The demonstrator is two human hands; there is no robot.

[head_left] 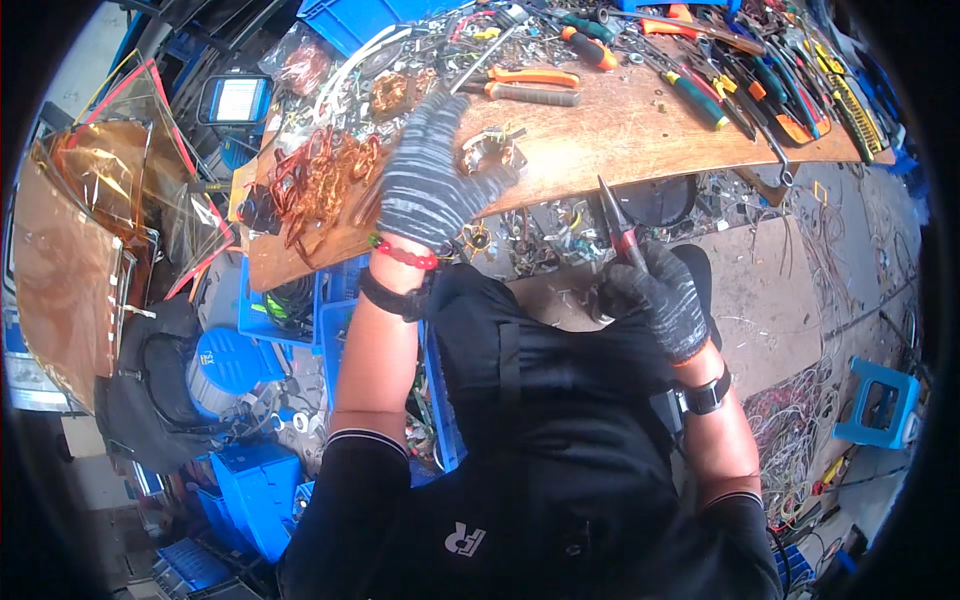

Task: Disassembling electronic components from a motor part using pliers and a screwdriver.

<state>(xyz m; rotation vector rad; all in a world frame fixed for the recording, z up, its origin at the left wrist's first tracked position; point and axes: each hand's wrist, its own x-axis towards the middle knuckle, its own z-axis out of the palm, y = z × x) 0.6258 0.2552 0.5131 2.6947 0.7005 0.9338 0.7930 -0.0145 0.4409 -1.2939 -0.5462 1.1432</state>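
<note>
My left hand (428, 175), in a grey striped glove, rests on the wooden workbench (620, 130) with its fingers laid over a small metal part with copper windings (492, 150). A red bead bracelet and a dark band sit on that wrist. My right hand (655, 295), in a dark grey glove, is below the bench edge near my lap, closed around the red and black handles of needle-nose pliers (618, 218) whose tips point up toward the bench edge. A watch is on that wrist.
A tangle of copper wire (318, 180) lies left of my left hand. Screwdrivers and pliers with orange and green handles (530, 85) crowd the bench's far side. Blue crates (255, 480) stand at lower left, a blue stool (878, 400) at right, wire scraps on the floor.
</note>
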